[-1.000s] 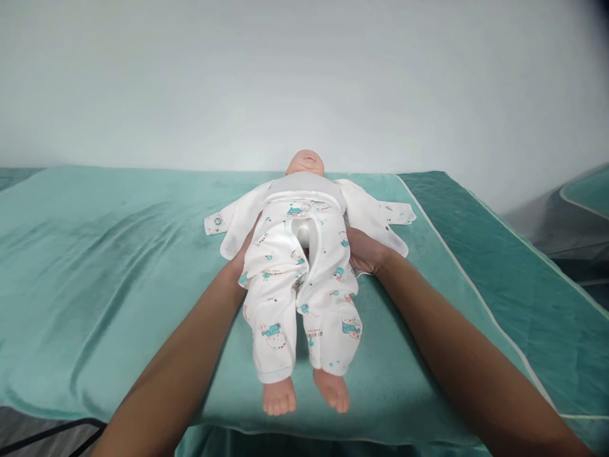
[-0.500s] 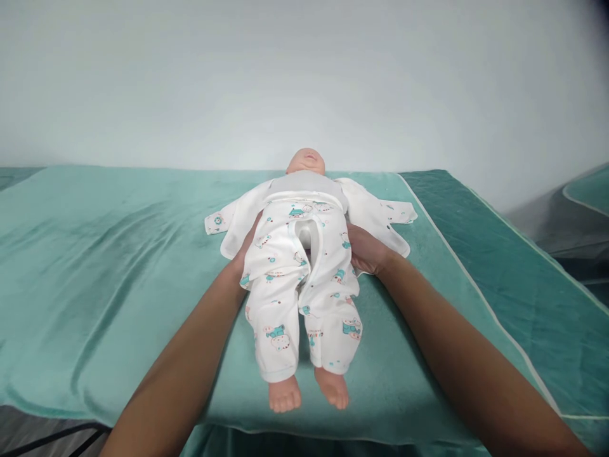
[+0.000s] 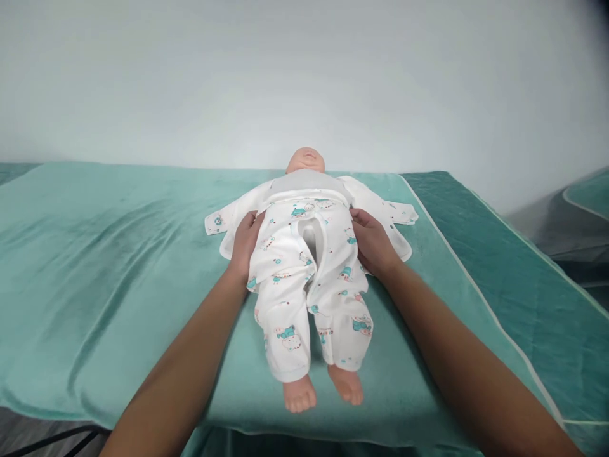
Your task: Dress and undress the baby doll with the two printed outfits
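A baby doll [image 3: 305, 161] lies on its back, head at the far side and bare feet towards me. White printed baby trousers [image 3: 285, 292] with an open crotch cover its legs and reach up over the belly. Spread beneath its torso is a white long-sleeved baby top [image 3: 380, 212], its front flaps out to both sides. My left hand [image 3: 246, 240] grips the trousers at the left hip, fingertips partly hidden by cloth. At the opposite hip my right hand [image 3: 372, 240] holds their side, its fingers curled against the fabric and partly tucked behind it.
A light green cloth [image 3: 118, 285] with wrinkles on the left covers the table. To the right runs a darker green cover [image 3: 514, 266]. Behind the table stands a pale wall [image 3: 304, 76]. A dark metal leg [image 3: 61, 438] shows at the lower left.
The doll's legs and feet have shifted slightly right. Both hands have slid a little up the hips towards the waist, and more of their fingers show outside the cloth.
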A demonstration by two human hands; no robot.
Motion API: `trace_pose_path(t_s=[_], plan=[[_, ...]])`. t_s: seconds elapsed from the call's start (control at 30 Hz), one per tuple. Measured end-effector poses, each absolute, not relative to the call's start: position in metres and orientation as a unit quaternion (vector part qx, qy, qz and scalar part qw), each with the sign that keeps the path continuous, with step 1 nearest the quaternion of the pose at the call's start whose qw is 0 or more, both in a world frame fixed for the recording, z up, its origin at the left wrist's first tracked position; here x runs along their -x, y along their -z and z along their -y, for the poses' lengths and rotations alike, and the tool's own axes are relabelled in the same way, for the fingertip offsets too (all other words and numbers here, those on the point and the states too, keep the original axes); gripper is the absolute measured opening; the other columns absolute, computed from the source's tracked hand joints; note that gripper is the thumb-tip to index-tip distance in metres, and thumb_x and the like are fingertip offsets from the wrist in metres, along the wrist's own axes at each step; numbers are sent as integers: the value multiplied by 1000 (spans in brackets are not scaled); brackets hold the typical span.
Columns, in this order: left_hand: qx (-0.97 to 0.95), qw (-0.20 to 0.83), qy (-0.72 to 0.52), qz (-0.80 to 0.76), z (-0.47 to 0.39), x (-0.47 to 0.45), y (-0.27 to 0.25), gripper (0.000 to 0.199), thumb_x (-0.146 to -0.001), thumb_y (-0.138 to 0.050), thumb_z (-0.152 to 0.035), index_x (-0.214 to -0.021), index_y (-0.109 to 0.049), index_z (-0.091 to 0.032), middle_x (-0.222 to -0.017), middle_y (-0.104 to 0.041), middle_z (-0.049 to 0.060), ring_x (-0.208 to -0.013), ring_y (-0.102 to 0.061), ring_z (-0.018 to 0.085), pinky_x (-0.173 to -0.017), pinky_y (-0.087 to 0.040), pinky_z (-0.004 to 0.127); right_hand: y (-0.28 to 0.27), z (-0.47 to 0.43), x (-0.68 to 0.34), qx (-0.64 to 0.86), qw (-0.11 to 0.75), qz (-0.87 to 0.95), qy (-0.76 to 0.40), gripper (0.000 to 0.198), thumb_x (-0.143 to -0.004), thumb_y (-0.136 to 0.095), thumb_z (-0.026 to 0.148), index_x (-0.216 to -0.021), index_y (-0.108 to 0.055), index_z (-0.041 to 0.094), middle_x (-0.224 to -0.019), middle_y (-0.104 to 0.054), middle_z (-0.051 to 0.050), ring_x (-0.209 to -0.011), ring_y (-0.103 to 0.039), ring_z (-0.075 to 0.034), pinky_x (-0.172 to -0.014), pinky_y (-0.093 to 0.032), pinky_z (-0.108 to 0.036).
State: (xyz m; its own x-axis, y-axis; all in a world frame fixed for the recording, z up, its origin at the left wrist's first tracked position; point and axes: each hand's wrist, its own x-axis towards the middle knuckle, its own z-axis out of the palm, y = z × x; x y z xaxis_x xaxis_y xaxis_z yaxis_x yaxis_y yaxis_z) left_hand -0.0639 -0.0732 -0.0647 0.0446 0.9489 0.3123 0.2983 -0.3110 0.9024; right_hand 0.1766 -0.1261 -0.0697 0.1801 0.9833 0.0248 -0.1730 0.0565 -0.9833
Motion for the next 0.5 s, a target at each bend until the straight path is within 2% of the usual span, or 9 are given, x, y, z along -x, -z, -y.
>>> trace_pose_path(t_s=[0.1,0.2,0.27,0.37,0.5], plan=[[-597,346,-531,-493,75,57,64,22,-86,-56,-34,-105,-59,-24,-92,-66,2,-79,-60,16,-68,-49,28,71,125,-174,528,629,455,-344,18,-81,-67,36,-93,-58,27,-71,-61,4,-63,-56,-16,-59,-46,-29],[-618,307,-551,-469,76,55,62,19,-85,-55,-29,-103,-61,-24,-103,-64,3,-89,-59,16,-75,-49,26,72,123,-174,548,620,523,-203,12,-85,-62,35,-94,-60,27,-89,-64,-1,-82,-60,-19,-75,-49,-33],[-647,268,-547,-458,74,57,61,19,-86,-56,-31,-101,-63,-24,-109,-64,5,-97,-59,18,-80,-50,27,72,122,-174,549,606,556,-149,12,-88,-59,35,-96,-61,27,-97,-65,-3,-91,-60,-21,-81,-49,-36],[-675,246,-535,-444,69,60,59,18,-87,-57,-35,-100,-64,-24,-108,-65,5,-99,-59,19,-85,-48,29,72,117,-176,552,592,572,-134,13,-90,-54,36,-95,-61,26,-94,-66,-3,-88,-60,-21,-82,-47,-36],[-669,265,-510,-472,59,58,56,19,-90,-54,-41,-92,-63,-23,-86,-66,1,-85,-58,18,-78,-45,29,75,108,-178,551,601,530,-234,16,-88,-56,40,-91,-61,25,-81,-65,1,-77,-57,-18,-72,-46,-32]])
